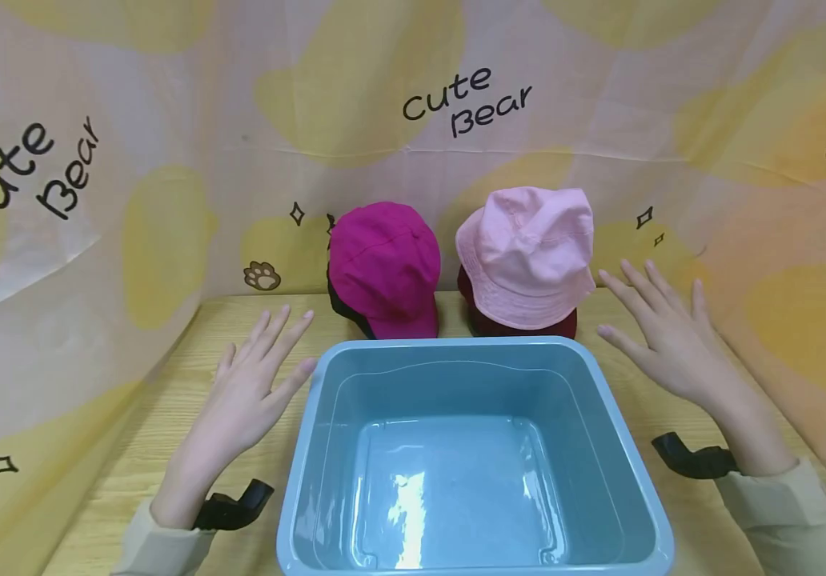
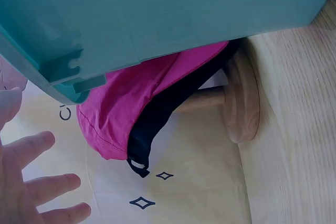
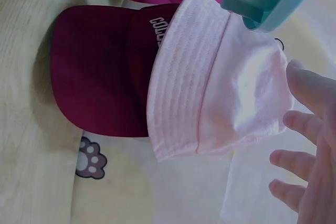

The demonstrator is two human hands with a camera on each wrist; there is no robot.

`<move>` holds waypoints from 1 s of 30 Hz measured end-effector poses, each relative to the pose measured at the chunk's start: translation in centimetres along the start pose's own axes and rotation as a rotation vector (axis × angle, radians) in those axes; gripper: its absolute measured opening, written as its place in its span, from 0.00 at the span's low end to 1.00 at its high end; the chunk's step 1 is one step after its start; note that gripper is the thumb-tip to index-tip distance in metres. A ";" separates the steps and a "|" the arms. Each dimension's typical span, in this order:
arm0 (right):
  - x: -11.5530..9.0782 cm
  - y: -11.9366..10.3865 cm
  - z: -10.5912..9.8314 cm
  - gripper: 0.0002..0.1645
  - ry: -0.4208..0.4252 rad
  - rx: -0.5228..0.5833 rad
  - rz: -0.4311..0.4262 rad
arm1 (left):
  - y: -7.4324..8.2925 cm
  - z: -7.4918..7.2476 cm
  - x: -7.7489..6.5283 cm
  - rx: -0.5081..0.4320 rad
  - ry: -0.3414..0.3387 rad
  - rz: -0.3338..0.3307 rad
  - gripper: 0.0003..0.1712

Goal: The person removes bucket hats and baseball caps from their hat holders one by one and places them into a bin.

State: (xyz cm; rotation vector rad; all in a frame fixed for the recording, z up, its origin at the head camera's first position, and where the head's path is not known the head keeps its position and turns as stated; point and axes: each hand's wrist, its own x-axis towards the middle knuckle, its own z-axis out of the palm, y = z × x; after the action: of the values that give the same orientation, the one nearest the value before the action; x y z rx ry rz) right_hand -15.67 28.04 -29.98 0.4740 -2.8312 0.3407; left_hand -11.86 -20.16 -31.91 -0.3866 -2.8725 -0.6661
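Blue tub (image 1: 478, 480) comes nearest, standing on the table between two spread hands. Left hand (image 1: 247, 400) is opened wide, fingers fanned forward, holding nothing; its thumb tip lies right by the tub's left rim, and I cannot tell whether they touch. Right hand (image 1: 672, 344) is equally wide and holds nothing, raised beside the far right corner, fingertips close to the pink bucket hat (image 1: 528, 256); contact there is also unclear. Judging by this pose, the step in hand is a ready pause, with nothing gripped. Any next move on the headwear would call for reaching beyond the far rim and closing the fingers gently on soft cloth, without knocking the supports. Behind the tub, the magenta cap (image 1: 387, 260) sits left on a wooden stand (image 2: 241, 98); to its right, the bucket hat covers the crown of a dark red cap (image 3: 89, 72). Farther back hangs a printed cloth (image 1: 355, 88).
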 end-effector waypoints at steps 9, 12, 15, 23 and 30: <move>0.7 -0.2 -0.8 0.41 0.015 0.011 -0.017 | -0.1 0.2 -0.3 -0.042 0.001 0.001 0.32; 0.9 -0.2 -1.1 0.41 0.024 0.017 -0.024 | -0.2 0.4 -0.3 -0.058 0.010 0.001 0.32; 1.1 -0.3 -1.2 0.41 0.035 0.018 -0.035 | -0.3 0.6 -0.3 -0.073 0.018 0.002 0.32; 1.8 -0.6 -1.6 0.39 0.087 0.022 -0.085 | 0.0 0.6 -0.7 -0.133 0.036 0.001 0.30; 2.8 -0.9 -2.1 0.37 0.114 0.017 -0.112 | 0.4 0.6 -1.3 -0.160 0.033 -0.021 0.30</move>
State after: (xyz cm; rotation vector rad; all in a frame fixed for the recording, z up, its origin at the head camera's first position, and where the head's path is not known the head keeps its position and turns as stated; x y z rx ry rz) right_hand -17.53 26.94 -27.08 0.5950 -2.6809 0.3576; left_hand -10.60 -19.85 -32.53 -0.3635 -2.8050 -0.9003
